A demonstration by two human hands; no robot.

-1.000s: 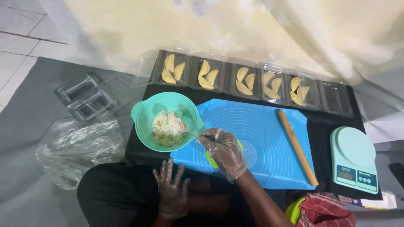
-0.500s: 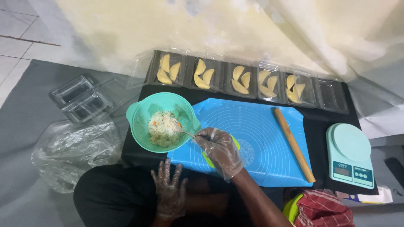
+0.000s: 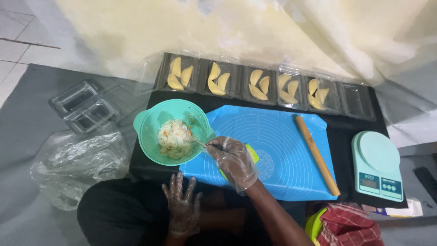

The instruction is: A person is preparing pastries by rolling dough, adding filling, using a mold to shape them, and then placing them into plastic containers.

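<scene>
My right hand [image 3: 233, 161], in a clear plastic glove, grips a spoon [image 3: 196, 142] whose tip sits in the pale filling [image 3: 173, 138] inside a teal bowl [image 3: 154, 120]. That hand hovers over the left part of a blue silicone mat [image 3: 277, 136], partly covering a green-yellow press mould [image 3: 251, 154] with a round dough piece beside it. My left hand [image 3: 181, 205], also gloved, rests flat on my dark lap with fingers spread, holding nothing.
A wooden rolling pin [image 3: 317, 155] lies across the mat's right side. A row of clear trays [image 3: 268, 86] with folded pastries stands behind it. A mint kitchen scale [image 3: 377, 166] is at right. Empty clear containers [image 3: 84, 107] and a crumpled plastic bag [image 3: 75, 164] lie left.
The view has drifted slightly. My right hand stays at the bowl's rim with the spoon in the filling; my left hand remains on my lap.
</scene>
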